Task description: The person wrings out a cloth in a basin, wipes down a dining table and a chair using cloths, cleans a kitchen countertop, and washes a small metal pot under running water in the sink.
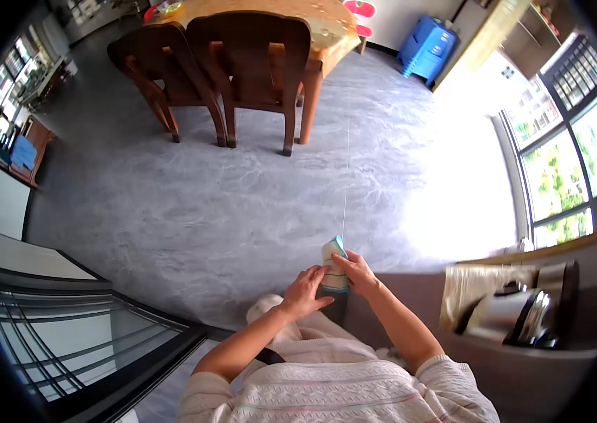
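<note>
In front of my body is a small cream-coloured bundle [330, 254] with teal edges and faint bands, which looks like rolled or folded cloth; its exact kind does not show. My right hand [356, 273] grips it from the right side, thumb lying across it. On its left side, my left hand [304, 294] rests its fingertips against the bundle, with thumb and fingers spread apart. Part of the bundle is hidden behind the fingers.
Grey marbled floor [228, 204] spreads ahead. Dark wooden chairs [249, 63] stand at a wooden table [333, 28]. A blue plastic stool stack [427, 49] is at the back right. Beside me, a shiny metal kettle-like appliance [499, 316] sits on a counter; a dark-framed glass panel [80, 338] is left.
</note>
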A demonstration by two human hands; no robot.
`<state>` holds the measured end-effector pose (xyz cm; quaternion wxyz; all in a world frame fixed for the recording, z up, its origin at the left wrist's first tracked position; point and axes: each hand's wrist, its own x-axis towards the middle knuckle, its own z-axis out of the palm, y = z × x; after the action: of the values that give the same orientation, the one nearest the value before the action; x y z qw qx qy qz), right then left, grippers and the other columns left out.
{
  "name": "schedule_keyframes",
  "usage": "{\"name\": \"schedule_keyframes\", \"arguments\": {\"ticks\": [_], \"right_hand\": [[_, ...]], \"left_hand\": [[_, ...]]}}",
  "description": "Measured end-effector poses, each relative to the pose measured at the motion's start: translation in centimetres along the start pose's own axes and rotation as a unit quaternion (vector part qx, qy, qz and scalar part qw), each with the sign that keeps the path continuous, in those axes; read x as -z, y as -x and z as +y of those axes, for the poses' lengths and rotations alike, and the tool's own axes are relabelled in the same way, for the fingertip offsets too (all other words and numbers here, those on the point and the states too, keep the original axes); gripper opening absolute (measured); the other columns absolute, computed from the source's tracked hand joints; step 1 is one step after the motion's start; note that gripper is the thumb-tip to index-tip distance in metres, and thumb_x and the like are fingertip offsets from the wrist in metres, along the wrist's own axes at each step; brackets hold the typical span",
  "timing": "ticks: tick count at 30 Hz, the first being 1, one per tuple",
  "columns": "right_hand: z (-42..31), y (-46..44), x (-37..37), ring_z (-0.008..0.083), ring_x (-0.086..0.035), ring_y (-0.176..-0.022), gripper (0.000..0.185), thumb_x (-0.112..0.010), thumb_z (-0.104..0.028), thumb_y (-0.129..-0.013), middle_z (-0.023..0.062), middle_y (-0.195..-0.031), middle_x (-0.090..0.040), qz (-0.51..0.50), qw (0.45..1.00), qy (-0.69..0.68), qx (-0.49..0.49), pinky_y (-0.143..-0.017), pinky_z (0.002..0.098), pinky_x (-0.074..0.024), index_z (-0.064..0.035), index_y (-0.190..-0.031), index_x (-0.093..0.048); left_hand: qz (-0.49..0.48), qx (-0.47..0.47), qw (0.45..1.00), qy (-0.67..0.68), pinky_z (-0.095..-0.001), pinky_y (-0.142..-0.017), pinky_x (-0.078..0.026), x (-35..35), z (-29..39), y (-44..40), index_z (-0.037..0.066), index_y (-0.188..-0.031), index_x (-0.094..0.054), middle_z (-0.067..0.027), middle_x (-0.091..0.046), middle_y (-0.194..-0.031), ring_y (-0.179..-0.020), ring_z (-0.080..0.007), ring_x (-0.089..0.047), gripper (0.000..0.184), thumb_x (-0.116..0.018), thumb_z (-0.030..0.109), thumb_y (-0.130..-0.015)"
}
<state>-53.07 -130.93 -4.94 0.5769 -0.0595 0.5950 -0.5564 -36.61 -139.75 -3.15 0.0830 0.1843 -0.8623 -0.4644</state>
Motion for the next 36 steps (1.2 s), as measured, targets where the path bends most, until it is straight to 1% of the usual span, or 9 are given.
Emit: {"name": "schedule_keyframes", "arguments": {"ticks": [6, 9, 17, 23, 25, 27, 29, 31, 36], "right_hand": [[-13.9, -10.3, -0.2, 0.0088, -0.056, -0.067, 0.039, -0.058, -0.042, -0.087, 0.0021, -0.082, -0.058, -0.022, 0.991, 0.129, 0.03, -0.049, 0.0233, -0.0461, -0.0056, -0.102, -0.057], [-20.0, -14.8, 2.1, 0.0073, -0.053, -0.056, 0.041, -0.058, -0.044, -0.087, 0.0004, -0.073, -0.058, -0.016, 0.996, 0.092, 0.004, -0.041, 0.0213, -0.0418, -0.0049, -0.099, -0.058], [-42.4, -28.2, 10.6, 0.0074, -0.046, -0.043, 0.031, -0.064, -0.032, -0.085, 0.0019, -0.062, -0.056, -0.054, 0.992, 0.08, 0.085, -0.035, 0.0223, -0.0346, -0.0014, -0.085, -0.061], [-64.9, -44.0, 11.4, 0.0071, -0.052, -0.058, 0.024, -0.061, -0.019, -0.085, 0.0003, -0.072, -0.058, -0.02, 0.93, 0.275, 0.242, -0.049, 0.0224, -0.0418, -0.0007, -0.099, -0.063], [-69.5, -52.3, 11.2, 0.0152, -0.062, -0.073, 0.046, -0.064, -0.023, -0.083, 0.0077, -0.088, -0.064, 0.016, 0.819, 0.425, 0.384, -0.061, 0.0244, -0.0486, -0.0053, -0.123, -0.05], [-68.6, -60.6, 10.9, 0.0253, -0.055, -0.107, 0.066, -0.066, -0.04, -0.079, 0.0146, -0.121, -0.054, 0.062, 0.604, 0.555, 0.569, -0.083, 0.0418, -0.046, -0.0134, -0.134, -0.039], [-65.0, -62.7, 8.7, 0.031, -0.023, -0.134, 0.081, -0.061, -0.059, -0.074, 0.014, -0.144, -0.027, 0.016, 0.508, 0.745, 0.432, -0.097, 0.0632, -0.0241, -0.0208, -0.139, -0.031], [-60.7, -65.6, 8.3, 0.0315, -0.002, -0.139, 0.086, -0.053, -0.07, -0.072, 0.0093, -0.15, -0.013, -0.151, 0.524, 0.741, 0.391, -0.098, 0.0711, -0.0035, -0.0255, -0.141, -0.028], [-62.3, -70.2, 8.8, 0.028, 0.002, -0.139, 0.076, -0.042, -0.063, -0.083, 0.0033, -0.152, -0.005, -0.226, 0.371, 0.782, 0.447, -0.106, 0.0605, 0.004, -0.0281, -0.145, -0.013]], "left_hand": [[0.074, 0.028, 0.994, 0.073, -0.0349, -0.075, -0.049, 5.2, -3.2, -16.0, 0.01, -0.113, -0.06, -0.0129, -0.064, -0.09, -0.083, -0.0282, -0.062, 0.036, -0.061, 0.009, -0.077], [0.031, 0.024, 0.953, 0.3, -0.0242, -0.072, -0.046, 8.2, -4.9, -23.3, 0.005, -0.108, -0.062, -0.0001, -0.064, -0.086, -0.074, -0.0061, -0.053, 0.022, -0.055, 0.012, -0.089], [0.072, 0.051, 0.856, 0.509, -0.0182, -0.068, -0.042, 17.3, -3.7, -48.2, 0.006, -0.091, -0.062, 0.0067, -0.057, -0.08, -0.074, -0.0005, -0.048, 0.016, -0.053, 0.018, -0.093], [0.355, 0.01, 0.835, 0.421, -0.0212, -0.064, -0.037, 23.1, -4.5, -66.8, 0.003, -0.093, -0.058, 0.0016, -0.051, -0.076, -0.07, -0.0063, -0.045, 0.026, -0.056, 0.029, -0.091], [0.533, -0.045, 0.8, 0.271, -0.0258, -0.078, -0.041, 25.3, -6.5, -73.5, 0.002, -0.116, -0.05, -0.0076, -0.057, -0.096, -0.087, -0.0137, -0.051, 0.037, -0.055, 0.028, -0.091], [0.562, 0.113, 0.814, 0.09, -0.0362, -0.096, -0.036, 26.4, -8.7, -76.4, 0.004, -0.132, -0.035, -0.0168, -0.047, -0.125, -0.113, -0.0269, -0.046, 0.052, -0.051, 0.03, -0.091], [0.552, 0.263, 0.773, -0.168, -0.0417, -0.101, -0.032, 27.2, -12.7, -78.3, 0.005, -0.133, -0.034, -0.0186, -0.041, -0.131, -0.121, -0.0322, -0.04, 0.053, -0.049, 0.031, -0.09], [0.508, 0.339, 0.749, -0.258, -0.0475, -0.103, -0.027, 26.4, -16.0, -78.7, 0.007, -0.133, -0.035, -0.0191, -0.037, -0.135, -0.125, -0.0353, -0.034, 0.053, -0.048, 0.033, -0.09], [0.426, 0.387, 0.747, -0.332, -0.0542, -0.105, -0.018, 25.4, -17.0, -79.3, 0.012, -0.137, -0.032, -0.0164, -0.029, -0.142, -0.132, -0.0367, -0.024, 0.052, -0.039, 0.039, -0.093]]}}
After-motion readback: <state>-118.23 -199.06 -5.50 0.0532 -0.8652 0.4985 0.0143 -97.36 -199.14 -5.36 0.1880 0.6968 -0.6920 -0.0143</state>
